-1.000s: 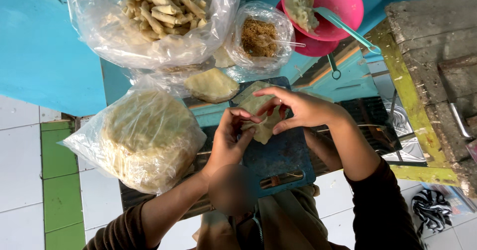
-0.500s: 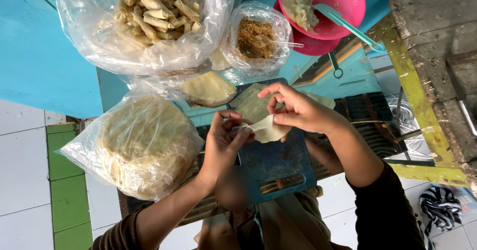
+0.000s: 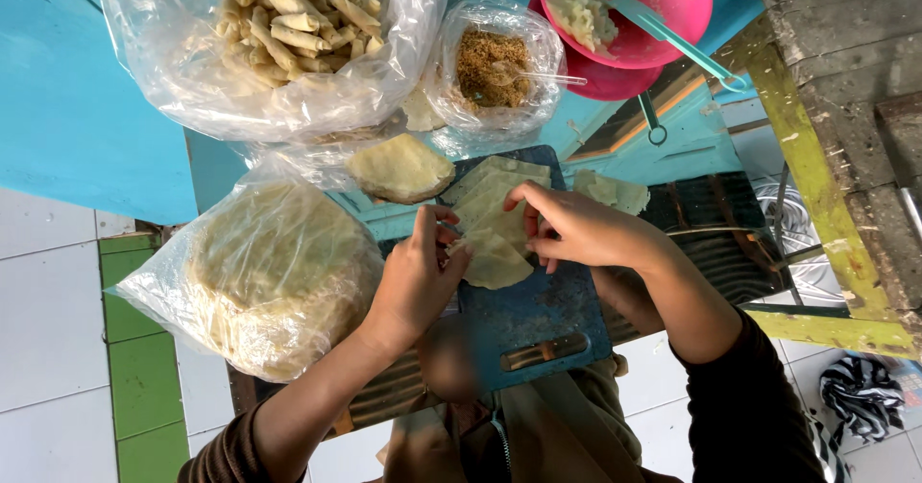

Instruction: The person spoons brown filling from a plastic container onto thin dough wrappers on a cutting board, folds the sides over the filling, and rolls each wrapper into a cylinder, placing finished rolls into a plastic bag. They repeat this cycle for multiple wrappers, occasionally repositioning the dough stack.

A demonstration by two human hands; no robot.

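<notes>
My left hand [image 3: 415, 274] and my right hand [image 3: 569, 227] meet over a dark blue cutting board [image 3: 538, 310] and pinch a thin pale wrapper [image 3: 497, 260] from both sides. More pale wrappers [image 3: 495, 183] lie flat on the board's far end. Both hands have their fingertips closed on the wrapper's edges.
A clear bag of stacked round wrappers [image 3: 279, 267] lies left. A bag of rolled sticks [image 3: 288, 22], a bag of brown filling [image 3: 492, 65] with a spoon, and a pink bowl [image 3: 629, 12] with a teal spoon sit beyond. A folded stack [image 3: 399, 166] lies nearby. A yellow wooden frame [image 3: 816, 185] stands right.
Both hands stayed over the board working the wrapper. The wrapper went from lying between the fingers to being folded and pinched at its edges.
</notes>
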